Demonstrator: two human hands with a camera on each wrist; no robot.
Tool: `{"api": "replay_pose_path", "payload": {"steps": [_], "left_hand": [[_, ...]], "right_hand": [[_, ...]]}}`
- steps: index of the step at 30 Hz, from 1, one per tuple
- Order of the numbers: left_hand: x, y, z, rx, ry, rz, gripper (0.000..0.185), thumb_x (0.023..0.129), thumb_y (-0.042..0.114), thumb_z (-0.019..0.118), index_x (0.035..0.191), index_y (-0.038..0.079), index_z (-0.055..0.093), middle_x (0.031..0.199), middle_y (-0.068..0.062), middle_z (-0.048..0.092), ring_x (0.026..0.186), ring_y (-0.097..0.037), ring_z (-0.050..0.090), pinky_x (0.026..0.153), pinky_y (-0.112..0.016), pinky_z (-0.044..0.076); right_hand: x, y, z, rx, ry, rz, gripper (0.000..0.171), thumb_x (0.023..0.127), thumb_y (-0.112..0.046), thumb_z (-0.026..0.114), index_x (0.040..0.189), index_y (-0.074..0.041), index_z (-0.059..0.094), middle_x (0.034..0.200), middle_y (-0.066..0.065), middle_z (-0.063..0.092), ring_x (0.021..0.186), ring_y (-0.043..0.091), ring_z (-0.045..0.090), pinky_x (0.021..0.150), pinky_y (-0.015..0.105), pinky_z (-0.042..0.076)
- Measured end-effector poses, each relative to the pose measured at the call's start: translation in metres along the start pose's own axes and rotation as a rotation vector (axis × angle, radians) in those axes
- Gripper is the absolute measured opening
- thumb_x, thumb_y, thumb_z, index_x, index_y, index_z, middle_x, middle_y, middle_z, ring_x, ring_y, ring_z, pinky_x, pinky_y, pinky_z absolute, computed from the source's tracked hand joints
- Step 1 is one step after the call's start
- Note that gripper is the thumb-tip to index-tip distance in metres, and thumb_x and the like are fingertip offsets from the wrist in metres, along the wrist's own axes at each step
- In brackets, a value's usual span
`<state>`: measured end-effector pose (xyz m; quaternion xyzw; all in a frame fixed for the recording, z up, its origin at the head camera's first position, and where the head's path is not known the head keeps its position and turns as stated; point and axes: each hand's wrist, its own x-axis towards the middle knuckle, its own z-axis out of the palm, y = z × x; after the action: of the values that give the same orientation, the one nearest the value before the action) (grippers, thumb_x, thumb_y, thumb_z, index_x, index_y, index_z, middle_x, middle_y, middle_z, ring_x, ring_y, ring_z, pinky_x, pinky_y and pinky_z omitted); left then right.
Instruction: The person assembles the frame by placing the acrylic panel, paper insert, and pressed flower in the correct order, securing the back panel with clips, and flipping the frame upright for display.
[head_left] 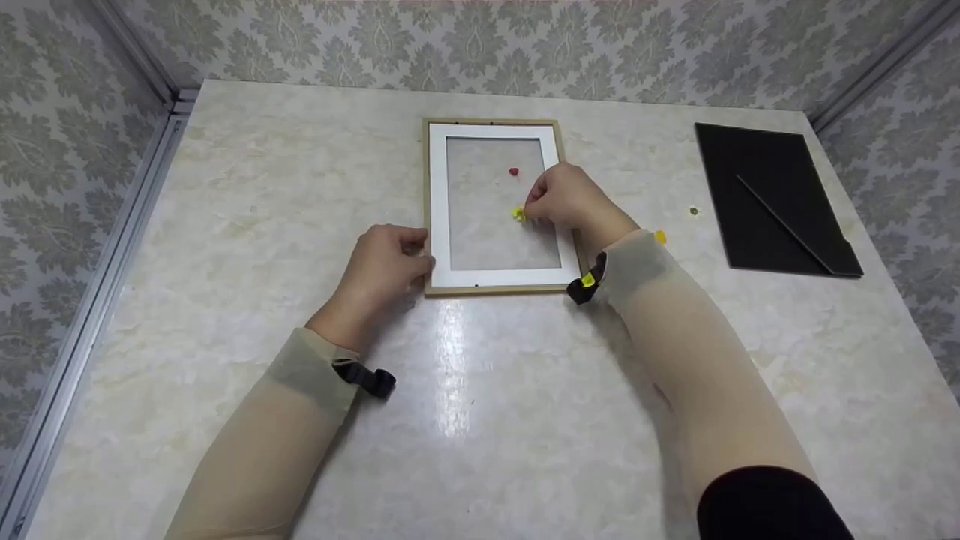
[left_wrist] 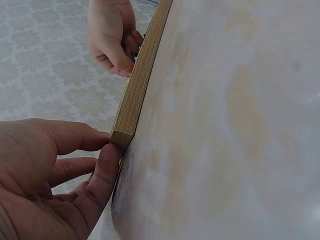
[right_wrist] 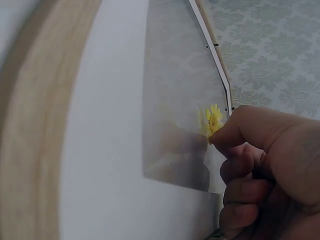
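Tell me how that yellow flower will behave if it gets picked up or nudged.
The yellow flower is tiny next to the right hand pinching it, so probably nearly weightless and easily displaced. Its thin petals look fragile and likely crush under firm pressure. On the frame's smooth glass it would probably slide rather than roll.

Both forearms, in beige sleeves with dark wrist straps, reach forward side by side. The left hand [head_left: 386, 264] lies knuckles up, thumb and forefinger pinched together, the other fingers curled loosely beneath. The right hand [head_left: 566, 199] sits further ahead, its fingers [right_wrist: 235, 135] bunched and apparently meeting the thumb at the tip, though the thumb is hidden, the wrist angled slightly inward.
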<state>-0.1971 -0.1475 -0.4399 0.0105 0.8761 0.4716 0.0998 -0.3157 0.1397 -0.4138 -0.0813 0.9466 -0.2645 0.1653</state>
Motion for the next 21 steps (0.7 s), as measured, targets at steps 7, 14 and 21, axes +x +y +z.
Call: {"api": "replay_pose_path", "payload": {"steps": [7,14,21], "left_hand": [[0.000,-0.001,0.000,-0.015,-0.006,0.000,0.054,0.091,0.013,0.068,0.143,0.003,0.062,0.119,-0.010,0.076,0.109,-0.018,0.065,0.098,-0.034,0.052],[0.001,-0.001,0.001,-0.007,0.001,-0.006,0.055,0.089,0.013,0.069,0.143,0.004,0.061,0.123,-0.011,0.076,0.110,-0.020,0.065,0.100,-0.036,0.053],[-0.001,0.000,0.003,-0.006,0.009,-0.020,0.056,0.088,0.012,0.069,0.142,0.003,0.062,0.121,-0.011,0.076,0.109,-0.019,0.066,0.094,-0.033,0.054]], "right_hand": [[-0.009,0.010,-0.004,0.076,0.041,-0.013,0.013,0.090,-0.021,0.073,0.094,-0.013,0.082,0.087,0.001,0.074,0.076,0.015,0.060,0.062,0.027,0.048],[-0.033,0.030,-0.015,0.184,0.093,0.009,0.018,0.096,-0.026,0.072,0.104,-0.013,0.082,0.104,0.002,0.075,0.087,0.015,0.060,0.072,0.026,0.052],[-0.067,0.067,-0.036,0.157,0.218,-0.010,0.026,0.095,-0.032,0.072,0.107,-0.011,0.082,0.105,0.007,0.077,0.090,0.015,0.063,0.075,0.025,0.051]]}}
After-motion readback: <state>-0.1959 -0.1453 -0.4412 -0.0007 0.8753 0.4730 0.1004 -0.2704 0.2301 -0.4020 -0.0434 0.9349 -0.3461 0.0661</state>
